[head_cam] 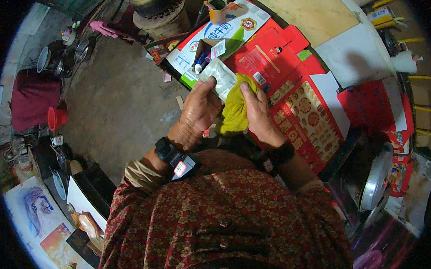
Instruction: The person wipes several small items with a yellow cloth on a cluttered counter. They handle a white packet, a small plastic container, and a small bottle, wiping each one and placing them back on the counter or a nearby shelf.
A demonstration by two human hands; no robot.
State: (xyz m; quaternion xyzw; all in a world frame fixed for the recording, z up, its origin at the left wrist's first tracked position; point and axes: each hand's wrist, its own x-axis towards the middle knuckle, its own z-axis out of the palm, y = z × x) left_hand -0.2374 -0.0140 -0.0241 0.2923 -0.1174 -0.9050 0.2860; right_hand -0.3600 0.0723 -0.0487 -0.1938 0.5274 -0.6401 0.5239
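Between thumb and fingers, my left hand (201,107) grips a whitish, partly see-through plastic packet (219,77). A yellow cloth (236,108) is bunched in my right hand (256,111) and presses against the packet's right edge. What lies inside the packet cannot be made out. Just beyond the packet stands a small open cardboard box (203,47) with a white-capped blue tube (199,65) in it. Beneath are a flattened white printed carton (229,21) and a flattened red carton (262,59), spread over the surface in front of me.
A cup (218,13) with something standing in it is at the carton's far end. Farther left, a metal pot (151,2) sits on a round stove (162,20). A red bucket (57,118) stands beyond the concrete floor (112,94). At right is a round metal lid (377,177).
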